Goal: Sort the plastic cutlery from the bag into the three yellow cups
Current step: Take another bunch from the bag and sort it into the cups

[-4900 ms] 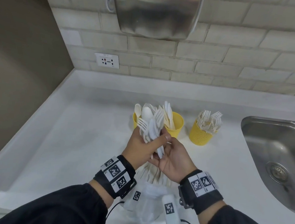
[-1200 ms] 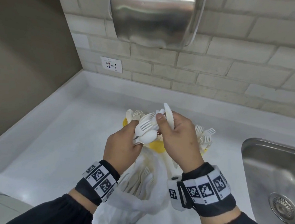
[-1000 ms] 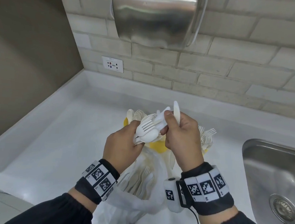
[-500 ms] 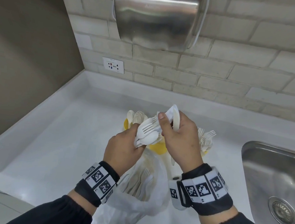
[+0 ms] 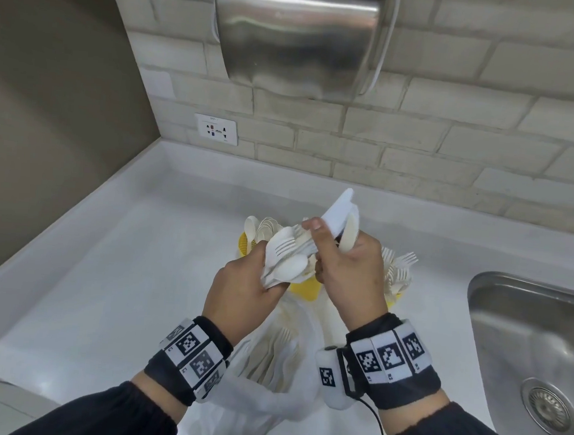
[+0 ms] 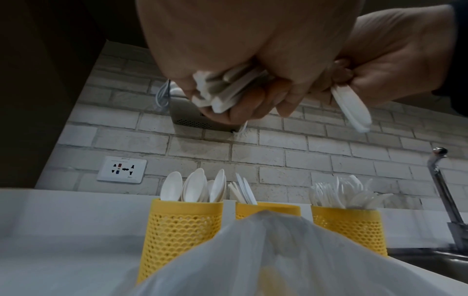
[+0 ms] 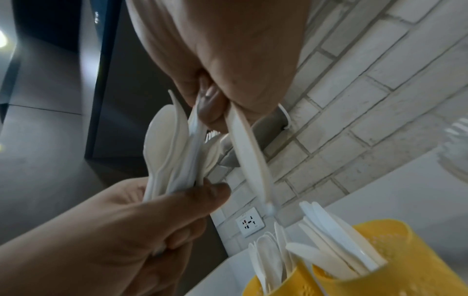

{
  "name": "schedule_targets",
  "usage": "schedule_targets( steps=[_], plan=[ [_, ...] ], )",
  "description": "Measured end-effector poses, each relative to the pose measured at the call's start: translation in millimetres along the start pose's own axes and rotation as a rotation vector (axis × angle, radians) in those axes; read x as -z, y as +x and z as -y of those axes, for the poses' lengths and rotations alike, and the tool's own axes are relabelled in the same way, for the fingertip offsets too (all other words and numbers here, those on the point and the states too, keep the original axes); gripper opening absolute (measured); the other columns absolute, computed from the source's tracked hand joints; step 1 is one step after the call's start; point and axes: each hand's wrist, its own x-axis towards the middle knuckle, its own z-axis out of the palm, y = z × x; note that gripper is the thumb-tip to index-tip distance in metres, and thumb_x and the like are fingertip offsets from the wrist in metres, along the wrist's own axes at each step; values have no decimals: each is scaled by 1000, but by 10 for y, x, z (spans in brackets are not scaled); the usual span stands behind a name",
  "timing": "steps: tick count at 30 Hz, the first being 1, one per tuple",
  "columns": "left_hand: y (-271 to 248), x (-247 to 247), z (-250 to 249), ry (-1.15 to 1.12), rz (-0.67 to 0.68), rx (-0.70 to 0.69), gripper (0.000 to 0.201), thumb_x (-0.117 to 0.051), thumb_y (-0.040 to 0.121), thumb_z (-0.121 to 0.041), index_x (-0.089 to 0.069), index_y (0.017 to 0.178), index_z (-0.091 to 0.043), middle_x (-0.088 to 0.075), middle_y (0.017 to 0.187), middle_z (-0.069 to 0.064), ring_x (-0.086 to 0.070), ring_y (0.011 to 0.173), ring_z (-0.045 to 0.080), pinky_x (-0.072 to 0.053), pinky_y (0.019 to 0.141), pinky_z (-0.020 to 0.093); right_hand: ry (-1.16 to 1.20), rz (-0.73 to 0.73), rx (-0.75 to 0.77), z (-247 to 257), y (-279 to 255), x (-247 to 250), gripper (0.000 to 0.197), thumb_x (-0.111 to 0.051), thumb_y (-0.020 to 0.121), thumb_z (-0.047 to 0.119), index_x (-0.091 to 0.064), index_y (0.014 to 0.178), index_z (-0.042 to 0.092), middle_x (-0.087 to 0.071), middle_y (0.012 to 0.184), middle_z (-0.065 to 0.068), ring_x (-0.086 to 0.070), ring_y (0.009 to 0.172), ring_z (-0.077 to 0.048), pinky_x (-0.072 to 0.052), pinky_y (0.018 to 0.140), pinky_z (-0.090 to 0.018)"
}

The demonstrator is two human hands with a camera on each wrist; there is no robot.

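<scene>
Hands up over the white surface [image 5: 109, 272], both busy. Our left hand [image 5: 238, 292] has its fingers [image 6: 243, 104] curled round a mixed bundle of cutlery [image 5: 287, 257]; we see a fork and a spoon on top in the head view, handle ends poking out below the fist in the left wrist view. Our right hand [image 5: 350, 273] pinches white knives [image 5: 342, 218]: thumb and fingers pressed on them, blades sticking up and away from us in the head view. The right wrist view shows one knife handle hanging down from that pinch, just beside the bundle. Exact knife count we cannot tell.

Three yellow cups in a row near the surface's back edge, beyond the hands:
- spoon cup [image 6: 182, 230], left end, spoons upright in it
- knife cup [image 6: 268, 209], middle, knives in it, partly hidden by the bag
- fork cup [image 6: 349, 230], right end, closest to the sink [image 5: 526, 339], full of forks

Clear plastic bag [image 5: 277, 371] lies on the surface by its front edge, under our wrists, with more cutlery showing through. Sink is set into the surface's right side. Wall socket [image 5: 217, 129] and steel wall unit [image 5: 296, 32] sit on the brick wall behind.
</scene>
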Motion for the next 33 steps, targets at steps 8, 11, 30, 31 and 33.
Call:
schedule_targets(
  steps=[8, 11, 30, 31, 33],
  plan=[
    [-27, -25, -9, -119, 56, 19, 41, -71, 90, -42, -55, 127, -39, -70, 83, -12, -67, 73, 10, -58, 69, 38, 42, -196, 15, 10, 121, 32, 37, -51, 106, 35, -72, 81, 17, -54, 55, 4, -53, 50, -15, -46, 54, -39],
    [-40, -62, -50, -114, 106, -27, 36, -69, 90, -43, -56, 123, -38, -70, 84, -14, -66, 73, 7, -58, 68, 35, -25, -289, 21, -33, 178, -10, 41, -43, 108, 37, -64, 79, 19, -58, 67, 2, -58, 64, -13, -48, 67, -35],
    [27, 189, -163, -645, 382, 109, 16, -71, 95, -33, -60, 86, -26, -48, 61, -10, -39, 46, 9, -34, 47, 21, 214, -25, 123, 515, 216, 334, 20, -70, 95, 28, -64, 81, 15, -39, 48, 5, -31, 36, -14, -32, 43, -22],
    [29, 211, -170, -732, 429, 143, 20, -70, 94, -32, -56, 85, -22, -40, 60, -5, -31, 45, 12, -28, 45, 23, 149, 37, 117, 526, 205, 322, 16, -73, 94, 24, -68, 81, 15, -40, 48, 6, -31, 37, -15, -31, 43, -23],
    [33, 249, -187, -846, 475, 185, 20, -70, 92, -31, -54, 83, -22, -33, 57, -5, -24, 44, 11, -22, 45, 22, 31, 164, 96, 545, 191, 306, 9, -73, 94, 18, -74, 86, 14, -39, 50, 4, -30, 39, -16, -31, 43, -23]
  ],
)
